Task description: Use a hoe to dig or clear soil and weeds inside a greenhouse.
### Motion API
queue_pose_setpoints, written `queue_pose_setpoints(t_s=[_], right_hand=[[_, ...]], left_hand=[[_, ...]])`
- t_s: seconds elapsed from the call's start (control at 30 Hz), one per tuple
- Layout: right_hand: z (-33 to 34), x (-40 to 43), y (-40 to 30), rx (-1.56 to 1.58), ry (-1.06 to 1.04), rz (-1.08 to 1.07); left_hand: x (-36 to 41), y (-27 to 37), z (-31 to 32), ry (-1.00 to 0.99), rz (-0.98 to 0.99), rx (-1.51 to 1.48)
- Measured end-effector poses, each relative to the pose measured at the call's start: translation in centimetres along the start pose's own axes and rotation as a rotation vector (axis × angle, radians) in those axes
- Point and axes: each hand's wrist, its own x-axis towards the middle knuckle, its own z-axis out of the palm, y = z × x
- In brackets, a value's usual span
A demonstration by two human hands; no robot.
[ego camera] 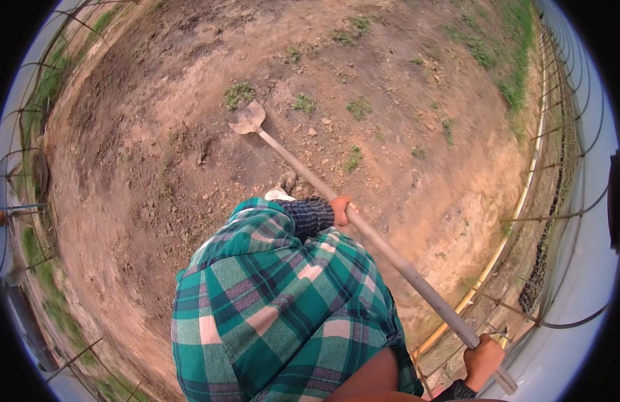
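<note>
A long-handled shovel (290, 158) slants across the view from upper left to lower right. Its soil-covered metal blade (249, 119) is at the ground, just beside a small green weed (238, 95). My left hand (343, 210), in a dark checked sleeve, wraps around the middle of the pale shaft. Lower right, near the shaft's butt end, my right hand (483, 356) grips it too. One of my shoes (287, 182) shows on the soil below the blade; the other foot is hidden by my green plaid shirt (270, 291).
Bare, cloddy soil (154, 125) spreads around me, with scattered weeds (359, 107) and small stones. Along the right runs a yellowish pipe (501, 246), next to metal bars (546, 219) and white plastic sheeting (586, 261). More metal framework (24, 110) and a grass strip (54, 301) line the left.
</note>
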Motion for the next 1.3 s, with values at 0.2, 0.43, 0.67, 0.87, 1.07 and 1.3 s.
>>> queue_pose_setpoints(t_s=[0.2,0.43,0.67,0.87,1.07,1.3], right_hand=[[-6.0,5.1,-14.9,0.052,-0.014,-0.009],[-7.6,5.0,-17.7,0.018,0.297,-0.015],[-9.5,-1.8,-17.5,0.016,0.118,0.084],[-8.9,-12.7,-12.1,-0.005,-0.065,0.253],[-7.9,-25.8,-7.3,-0.027,-0.351,0.458],[-9.1,-32.4,-8.1,0.286,-0.806,0.661]], left_hand=[[-1.1,16.4,-1.4,0.074,0.137,0.068],[-4.2,23.0,-3.3,-0.514,-0.007,-0.381],[-0.6,27.7,-8.1,-0.186,0.281,-0.185],[-3.4,14.6,-6.8,0.085,0.063,0.146],[-4.0,-0.5,-10.7,0.045,-0.113,0.365],[-2.4,-1.7,-12.8,0.09,-0.308,0.583]])
